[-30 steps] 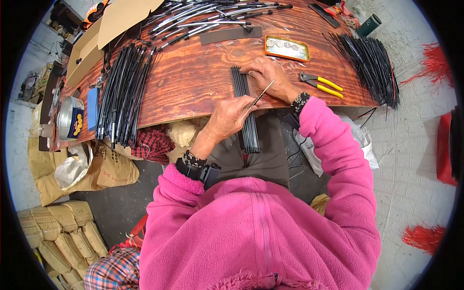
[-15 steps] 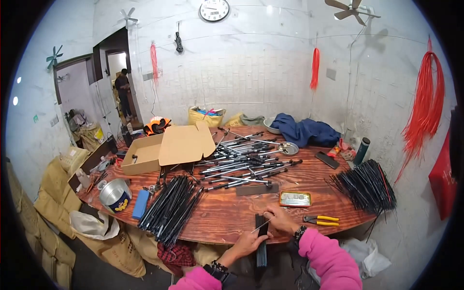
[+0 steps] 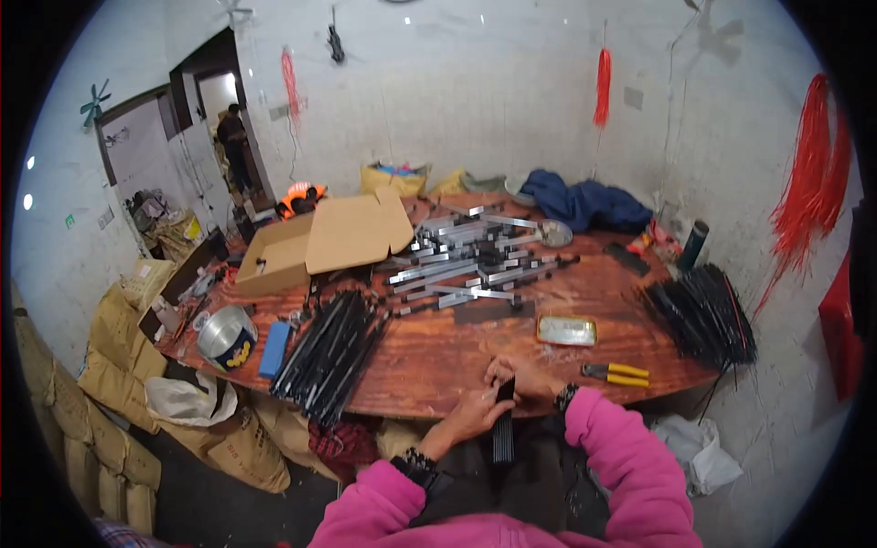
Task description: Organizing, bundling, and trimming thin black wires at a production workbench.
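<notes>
Over my lap at the table's front edge, a narrow bundle of black strips (image 3: pixel 503 440) points down toward me. My left hand (image 3: pixel 468 413) is closed round its upper part, the thumb lying against the strips. Right beside it, at the top of the bundle, my right hand (image 3: pixel 528 378) has its fingers curled in. Blur and the fingers hide what, if anything, it pinches. Cutting pliers with yellow handles (image 3: pixel 616 374) lie on the table to the right of my right hand. Beyond the hands sits a small open rectangular tin (image 3: pixel 566 331).
On the wooden table (image 3: pixel 411 365) are a heap of silver rods (image 3: pixel 475 260), an open cardboard box (image 3: pixel 274 258), a metal can (image 3: pixel 227 338) and a blue block (image 3: pixel 275 349). Black strips are piled at left (image 3: pixel 331 356) and right (image 3: pixel 702 318). Sacks (image 3: pixel 228 447) stand on the floor.
The view has tilted downward, so the table sits higher in the picture. The thin light strip seen across the bundle between my hands no longer shows clearly. My left hand still grips the bundle.
</notes>
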The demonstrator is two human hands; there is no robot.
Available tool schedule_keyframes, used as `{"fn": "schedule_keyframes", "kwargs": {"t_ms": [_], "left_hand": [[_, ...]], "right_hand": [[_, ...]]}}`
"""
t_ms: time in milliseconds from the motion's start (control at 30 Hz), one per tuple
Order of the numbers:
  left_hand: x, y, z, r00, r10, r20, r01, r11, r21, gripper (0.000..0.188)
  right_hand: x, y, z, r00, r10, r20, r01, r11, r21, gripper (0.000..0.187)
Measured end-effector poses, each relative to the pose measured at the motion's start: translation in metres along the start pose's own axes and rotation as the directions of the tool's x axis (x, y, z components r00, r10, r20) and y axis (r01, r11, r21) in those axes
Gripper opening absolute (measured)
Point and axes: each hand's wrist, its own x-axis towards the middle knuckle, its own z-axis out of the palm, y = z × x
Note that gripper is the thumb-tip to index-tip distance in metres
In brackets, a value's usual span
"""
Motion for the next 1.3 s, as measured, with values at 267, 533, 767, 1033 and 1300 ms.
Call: {"fn": "schedule_keyframes", "kwargs": {"t_ms": [267,533,767,1033,1300], "left_hand": [[0.012,0.006,-0.005,0.993,0.017,-0.114,-0.015,1.0,0.021,0.022],[0.013,0.0,0.001,0.989,-0.02,-0.146,0.006,0.996,-0.091,0.019],[0.002,-0.015,0.003,0.996,-0.067,-0.052,0.068,0.998,0.018,0.018],[0.007,-0.001,-0.006,0.982,-0.186,0.025,0.188,0.98,-0.072,0.015],[0.007,-0.005,-0.001,0.988,-0.119,-0.096,0.111,0.99,-0.085,0.015]], "right_hand": [[0.005,-0.017,-0.002,0.969,-0.233,0.079,0.237,0.97,-0.046,0.013],[0.009,-0.023,-0.029,0.986,-0.026,-0.167,-0.004,0.985,-0.175,0.016],[-0.001,-0.008,-0.054,0.868,-0.425,-0.258,0.05,0.591,-0.805,0.017],[0.004,0.002,-0.048,0.8,-0.558,-0.22,0.017,0.387,-0.922,0.013],[0.005,0.007,-0.044,0.736,-0.644,-0.208,0.056,0.364,-0.93,0.017]]}}
